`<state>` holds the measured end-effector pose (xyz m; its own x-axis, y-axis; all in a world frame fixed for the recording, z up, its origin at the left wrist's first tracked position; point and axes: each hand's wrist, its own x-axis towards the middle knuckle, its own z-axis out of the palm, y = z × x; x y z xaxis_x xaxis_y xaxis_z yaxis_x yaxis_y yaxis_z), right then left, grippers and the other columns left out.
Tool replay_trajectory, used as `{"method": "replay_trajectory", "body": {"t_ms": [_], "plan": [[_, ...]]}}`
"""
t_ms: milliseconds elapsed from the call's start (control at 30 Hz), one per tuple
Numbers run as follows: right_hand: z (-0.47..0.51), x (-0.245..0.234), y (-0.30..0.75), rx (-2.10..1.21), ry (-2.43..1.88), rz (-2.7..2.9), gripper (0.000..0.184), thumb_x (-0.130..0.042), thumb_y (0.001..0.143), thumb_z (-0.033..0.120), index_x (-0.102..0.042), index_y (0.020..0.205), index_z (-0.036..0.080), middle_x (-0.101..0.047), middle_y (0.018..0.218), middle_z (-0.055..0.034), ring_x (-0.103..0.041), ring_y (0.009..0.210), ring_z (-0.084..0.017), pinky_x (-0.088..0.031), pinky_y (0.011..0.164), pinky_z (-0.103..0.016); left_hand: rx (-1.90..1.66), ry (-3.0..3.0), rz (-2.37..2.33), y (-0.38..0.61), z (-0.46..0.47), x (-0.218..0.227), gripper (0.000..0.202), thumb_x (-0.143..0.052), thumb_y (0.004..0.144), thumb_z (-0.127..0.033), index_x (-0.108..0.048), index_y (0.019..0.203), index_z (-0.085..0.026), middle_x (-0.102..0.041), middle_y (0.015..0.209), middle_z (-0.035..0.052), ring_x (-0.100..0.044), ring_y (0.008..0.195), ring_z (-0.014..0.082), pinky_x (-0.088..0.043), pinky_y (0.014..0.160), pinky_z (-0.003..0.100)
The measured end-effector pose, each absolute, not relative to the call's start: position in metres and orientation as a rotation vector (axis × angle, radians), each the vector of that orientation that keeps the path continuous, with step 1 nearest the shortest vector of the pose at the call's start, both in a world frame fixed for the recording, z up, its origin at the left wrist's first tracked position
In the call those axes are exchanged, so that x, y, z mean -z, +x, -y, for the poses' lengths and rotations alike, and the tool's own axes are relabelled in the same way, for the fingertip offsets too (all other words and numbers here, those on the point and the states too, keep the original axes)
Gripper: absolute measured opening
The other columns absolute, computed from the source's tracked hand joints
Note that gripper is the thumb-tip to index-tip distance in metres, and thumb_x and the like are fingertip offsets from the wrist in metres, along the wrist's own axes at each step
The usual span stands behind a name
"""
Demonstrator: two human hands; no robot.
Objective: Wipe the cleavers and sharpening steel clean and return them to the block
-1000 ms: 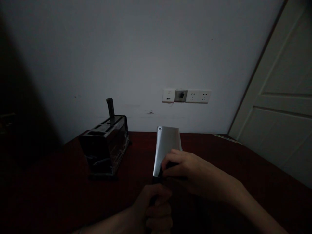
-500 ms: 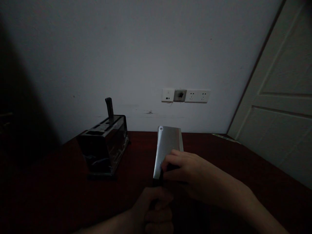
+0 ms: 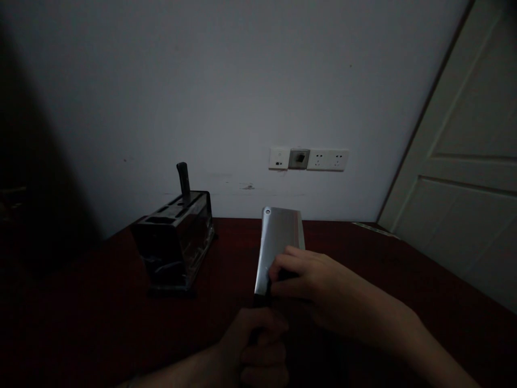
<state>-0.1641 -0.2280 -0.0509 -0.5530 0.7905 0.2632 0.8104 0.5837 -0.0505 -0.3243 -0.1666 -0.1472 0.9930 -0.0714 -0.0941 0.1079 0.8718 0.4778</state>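
Note:
A cleaver (image 3: 278, 231) with a broad silver blade and a small hole near its far corner points away from me, blade tilted upward. Its black handle is wrapped in the fist of my left hand (image 3: 262, 345). Over the lower part of the blade lies my right hand (image 3: 307, 277), fingers curled with the tips at the blade's face. A dark gap shows between thumb and fingers; whether it is an object or shadow I cannot tell. To the left stands a black knife block (image 3: 173, 237) with slots on top and one black-handled knife (image 3: 183, 179) in it.
Everything rests on a dark red table (image 3: 230, 258) against a pale wall (image 3: 226, 97). Sockets and switches (image 3: 309, 159) are set in the wall. A white panelled door (image 3: 464, 178) is at the right. The room is dim.
The view has shifted very slightly, so the block and blade appear a little to the right. Both hands keep the same hold and position on the cleaver.

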Motion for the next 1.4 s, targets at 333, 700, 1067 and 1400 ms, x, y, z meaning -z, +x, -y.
{"method": "replay_trajectory", "body": {"t_ms": [333,700,1067,1400], "plan": [[0.218,0.065,-0.180,0.288,-1.262,2.584,0.013,-0.054,0.083,0.020,-0.062,0.093,0.020,-0.056,0.102,-0.0029,-0.046,0.087,-0.017,-0.040,0.070,-0.030,0.091,0.505,-0.088,-0.323,0.167,0.151,0.040,-0.054,0.070,-0.023,-0.031,0.037,-0.016,-0.023,0.025,-0.0041,-0.016,0.026,0.0065,-0.010,0.031,0.017],[0.236,0.047,-0.174,0.164,-1.352,2.565,0.015,-0.055,0.079,0.012,-0.065,0.087,0.021,-0.058,0.093,-0.0013,-0.047,0.079,-0.015,-0.041,0.066,-0.028,0.112,0.543,-0.044,-0.326,0.173,0.143,0.043,-0.052,0.072,-0.023,-0.030,0.036,-0.015,-0.022,0.026,-0.0038,-0.018,0.027,0.0066,-0.013,0.033,0.017],[0.234,0.052,-0.180,0.280,-1.295,2.592,0.012,-0.055,0.080,0.016,-0.063,0.088,0.020,-0.058,0.095,-0.0032,-0.047,0.080,-0.016,-0.041,0.064,-0.029,0.112,0.559,-0.073,-0.326,0.176,0.140,0.038,-0.049,0.071,-0.021,-0.032,0.037,-0.016,-0.024,0.026,-0.0037,-0.017,0.025,0.0065,-0.013,0.033,0.018],[0.230,0.054,-0.180,0.310,-1.271,2.561,0.010,-0.055,0.081,0.015,-0.061,0.088,0.019,-0.057,0.097,-0.0031,-0.046,0.080,-0.016,-0.040,0.064,-0.029,0.087,0.567,-0.085,-0.326,0.173,0.136,0.044,-0.052,0.071,-0.022,-0.027,0.035,-0.015,-0.020,0.025,-0.0038,-0.016,0.026,0.0064,-0.013,0.033,0.017]]}}
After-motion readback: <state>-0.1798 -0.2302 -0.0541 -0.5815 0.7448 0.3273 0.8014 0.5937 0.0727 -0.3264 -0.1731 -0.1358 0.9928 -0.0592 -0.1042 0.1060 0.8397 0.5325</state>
